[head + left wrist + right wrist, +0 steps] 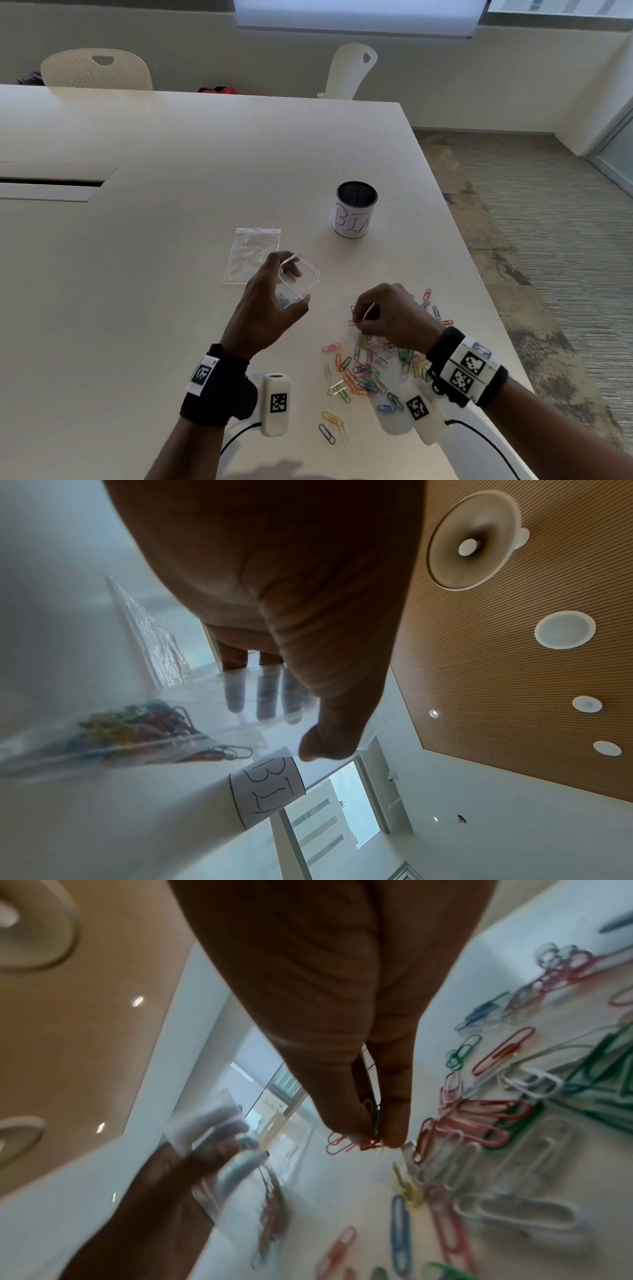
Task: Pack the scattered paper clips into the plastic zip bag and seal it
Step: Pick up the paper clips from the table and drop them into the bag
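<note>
Left hand (265,310) grips a clear zip bag (297,281), mouth held open above the desk (144,260); some clips already lie at its bottom. Right hand (390,317) fingers (346,1107) pinch a few paper clips (368,371) from the scattered pile. Clips: light, stiff, slick wire, likely to snag together; best pinched across the loops. Bag: limp and slippery; hold at the rim. A second flat bag (252,255) lies beyond. Count of pinched clips unclear; left-wrist view blurred.
</note>
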Demonstrator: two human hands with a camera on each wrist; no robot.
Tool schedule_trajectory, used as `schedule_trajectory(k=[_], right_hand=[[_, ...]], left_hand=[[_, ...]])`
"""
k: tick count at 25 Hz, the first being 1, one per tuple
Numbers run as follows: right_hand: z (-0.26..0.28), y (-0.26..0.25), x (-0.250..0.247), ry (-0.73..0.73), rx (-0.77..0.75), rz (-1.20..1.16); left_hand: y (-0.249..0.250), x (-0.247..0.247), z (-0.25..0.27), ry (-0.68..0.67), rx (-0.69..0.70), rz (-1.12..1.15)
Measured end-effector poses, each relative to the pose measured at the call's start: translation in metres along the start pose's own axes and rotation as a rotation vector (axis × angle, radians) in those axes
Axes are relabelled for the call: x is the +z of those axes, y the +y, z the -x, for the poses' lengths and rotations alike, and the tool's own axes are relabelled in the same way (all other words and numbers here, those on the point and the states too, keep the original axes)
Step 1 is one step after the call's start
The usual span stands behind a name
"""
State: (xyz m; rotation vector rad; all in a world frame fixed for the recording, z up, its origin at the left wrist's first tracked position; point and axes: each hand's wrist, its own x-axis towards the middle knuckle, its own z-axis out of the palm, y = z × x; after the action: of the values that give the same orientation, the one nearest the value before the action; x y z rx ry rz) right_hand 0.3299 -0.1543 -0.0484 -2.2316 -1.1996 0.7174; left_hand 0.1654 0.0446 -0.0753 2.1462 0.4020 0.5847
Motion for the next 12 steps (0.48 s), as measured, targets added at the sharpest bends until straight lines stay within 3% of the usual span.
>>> schedule_trajectory(k=[3,6,9,12], right_hand=[[0.003,-0.004,-0.016,0.004,0.068,-0.298],[0.002,-0.025,-0.034,0.023,0.000,-0.473],[-0.008,-0.055,-0.045,0.091,-0.123,-0.509],[-0.023,-0.083,-0.043,0.155,-0.197,-0.397]], left_hand=[[0.000,0.000,-0.001,0.005,0.009,0.010],[0.001,0.001,-0.001,0.003,0.019,0.000],[0.002,0.003,-0.002,-0.006,0.021,-0.010],[0.005,0.005,-0.002,-0.013,-0.001,-0.014]])
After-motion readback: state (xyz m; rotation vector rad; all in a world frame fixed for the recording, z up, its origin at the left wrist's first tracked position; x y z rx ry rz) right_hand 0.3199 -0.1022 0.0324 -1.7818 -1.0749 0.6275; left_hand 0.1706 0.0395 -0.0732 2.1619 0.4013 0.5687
